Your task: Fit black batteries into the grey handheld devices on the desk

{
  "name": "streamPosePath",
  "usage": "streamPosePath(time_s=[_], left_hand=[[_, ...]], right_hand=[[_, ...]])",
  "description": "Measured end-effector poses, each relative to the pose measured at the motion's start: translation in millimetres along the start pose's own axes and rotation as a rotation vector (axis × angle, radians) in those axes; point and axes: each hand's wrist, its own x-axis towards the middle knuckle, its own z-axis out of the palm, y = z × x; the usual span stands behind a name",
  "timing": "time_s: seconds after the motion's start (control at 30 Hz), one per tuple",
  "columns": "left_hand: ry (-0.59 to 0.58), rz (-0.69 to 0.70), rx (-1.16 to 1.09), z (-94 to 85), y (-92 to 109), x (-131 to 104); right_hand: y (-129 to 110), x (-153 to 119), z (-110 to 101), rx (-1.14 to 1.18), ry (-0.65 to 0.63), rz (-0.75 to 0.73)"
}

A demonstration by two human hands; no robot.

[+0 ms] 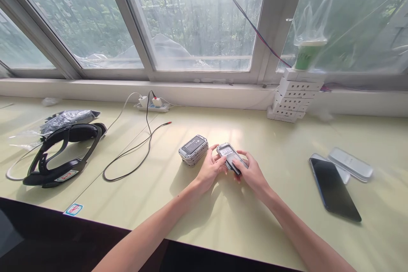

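Note:
Between both hands, a little above the table, is a grey and white rectangular device [230, 156] with a dark battery-like piece partly over its recessed face. My left hand [211, 168] has its fingers closed on the device's left edge. My right hand [251, 172] grips the right side, its thumb on the dark piece. Just left of my left hand stands a stack of similar devices [193, 149]; the top one shows a dark battery marked 3000. The undersides of the held device and some fingertips are hidden.
A black headset [66, 155] and a silvery bag [68, 120] lie at the left. Black cable [148, 144] loops from a power strip [153, 107]. At the right are a phone [334, 189] and clear cases [350, 164]. Stacked white boxes [291, 95] hold a green cup [306, 56].

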Motion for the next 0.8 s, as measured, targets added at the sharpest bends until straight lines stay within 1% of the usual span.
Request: streamPosePath(time_s=[0.2,0.27,0.37,0.47,0.57,0.67,0.8], left_hand=[[-0.053,-0.080,-0.011,-1.7,3.0,-1.0],[-0.075,-0.093,-0.029,-3.4,2.5,-0.9],[-0.076,-0.110,-0.080,-5.8,2.9,-0.3],[-0.104,-0.117,-0.099,-6.8,7.1,-1.0],[-0.146,-0.114,-0.078,-6.4,12.9,-3.2],[-0.149,-0.105,-0.048,-5.7,15.6,-4.6],[-0.095,-0.045,-0.027,-5.3,13.8,-3.0]], right_hand=[[4.2,1.9,2.3,-0.053,-0.047,-0.017],[4.2,1.6,2.5,-0.058,-0.082,-0.025],[1.2,-0.2,2.0,-0.022,-0.150,-0.041],[-4.1,-2.9,-0.4,0.018,-0.226,-0.046],[-7.7,-4.6,-3.4,0.024,-0.264,-0.042],[-7.9,-4.6,-3.6,0.027,-0.244,-0.055],[-5.7,-3.3,-0.6,0.052,-0.139,-0.088]])
